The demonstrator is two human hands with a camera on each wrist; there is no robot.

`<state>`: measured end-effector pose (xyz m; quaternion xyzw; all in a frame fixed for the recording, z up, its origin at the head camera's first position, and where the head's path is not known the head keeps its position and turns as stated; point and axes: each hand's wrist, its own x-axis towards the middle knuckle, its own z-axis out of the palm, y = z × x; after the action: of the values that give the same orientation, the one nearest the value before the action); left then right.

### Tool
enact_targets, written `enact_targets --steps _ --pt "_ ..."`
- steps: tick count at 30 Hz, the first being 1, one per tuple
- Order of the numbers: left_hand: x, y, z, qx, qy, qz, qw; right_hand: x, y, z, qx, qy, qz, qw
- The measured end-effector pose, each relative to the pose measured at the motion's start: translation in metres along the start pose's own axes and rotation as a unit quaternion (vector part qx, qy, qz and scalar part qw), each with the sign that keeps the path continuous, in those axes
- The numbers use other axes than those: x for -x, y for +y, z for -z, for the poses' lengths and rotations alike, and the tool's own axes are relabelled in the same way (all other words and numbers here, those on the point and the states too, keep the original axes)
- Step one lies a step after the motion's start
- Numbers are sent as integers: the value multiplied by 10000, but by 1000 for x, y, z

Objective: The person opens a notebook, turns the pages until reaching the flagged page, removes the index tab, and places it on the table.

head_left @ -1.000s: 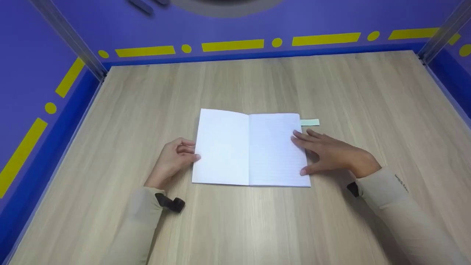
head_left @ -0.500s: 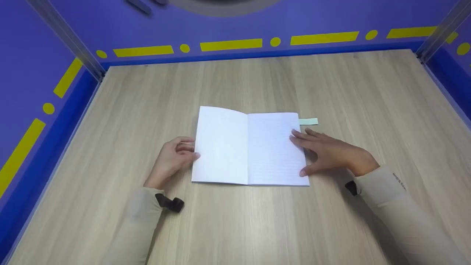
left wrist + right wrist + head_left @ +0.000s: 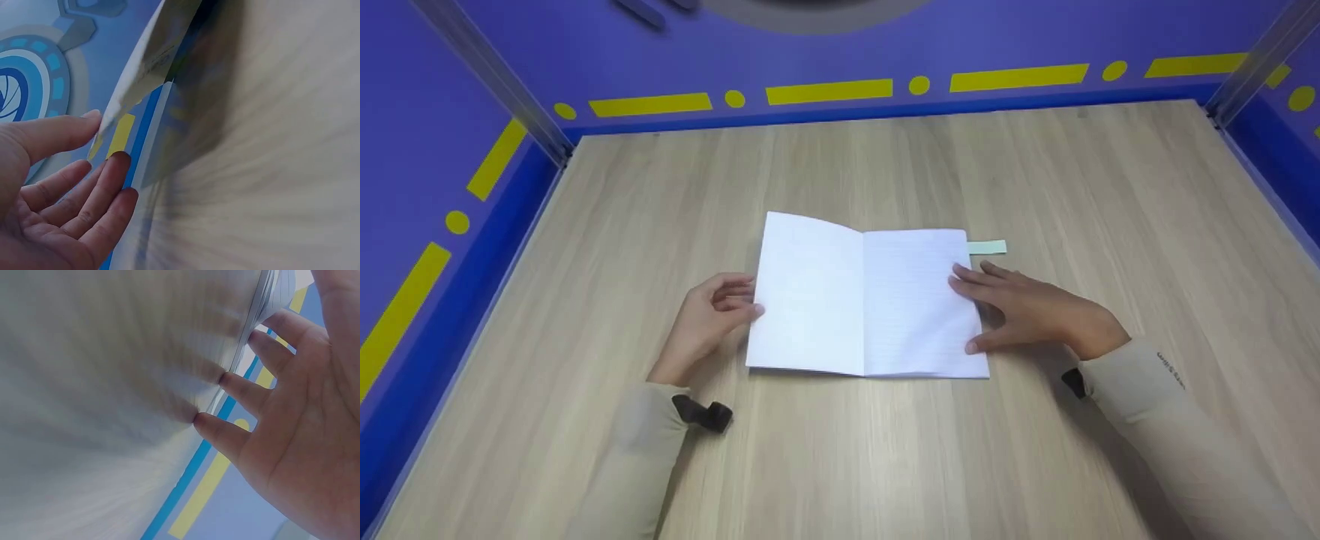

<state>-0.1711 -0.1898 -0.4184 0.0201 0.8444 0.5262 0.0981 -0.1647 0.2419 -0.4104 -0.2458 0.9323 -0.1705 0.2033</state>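
Note:
A notebook [image 3: 915,292] lies spread on the table, with a faintly lined page on the right. Its blank white left leaf [image 3: 810,292] stands a little raised, with the upper outer corner curving up. My left hand [image 3: 701,322] pinches that leaf's outer edge, thumb on top; in the left wrist view the leaf [image 3: 140,73] passes between thumb and fingers [image 3: 107,180]. On the other side my right hand [image 3: 1039,311] rests spread fingers and thumb on the lined page's outer margin. The right wrist view shows this hand's fingertips [image 3: 205,422] against the table beside the page edges [image 3: 253,320].
A pale green tab [image 3: 987,247] juts out from the notebook's upper right side. Wood-grain table [image 3: 847,457] surrounds the notebook. Blue panels with yellow marks [image 3: 829,91] border the table at the back and sides. A small black device [image 3: 705,414] is strapped at the left wrist.
The left leaf's outer edge has risen slightly, its upper corner higher, with my left hand moving up along with it. My right hand stays almost where it was. The view shifts slightly.

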Motion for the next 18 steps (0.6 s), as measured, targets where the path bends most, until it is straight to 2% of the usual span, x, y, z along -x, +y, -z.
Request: enact_targets --steps 5,12,16,18 --pt "4 5 2 286 76 -453 9985 -1 -1 -1 33 -10 -14 10000" --pt "7 17 0 520 435 -1015 9925 -1 -2 0 90 -32 -42 9999" --pt "12 28 -6 477 596 -1369 9876 -1 -4 0 77 -50 -108 9999" --pt "16 35 -12 307 578 -1617 9847 -1 -4 0 73 -44 -143 9999"
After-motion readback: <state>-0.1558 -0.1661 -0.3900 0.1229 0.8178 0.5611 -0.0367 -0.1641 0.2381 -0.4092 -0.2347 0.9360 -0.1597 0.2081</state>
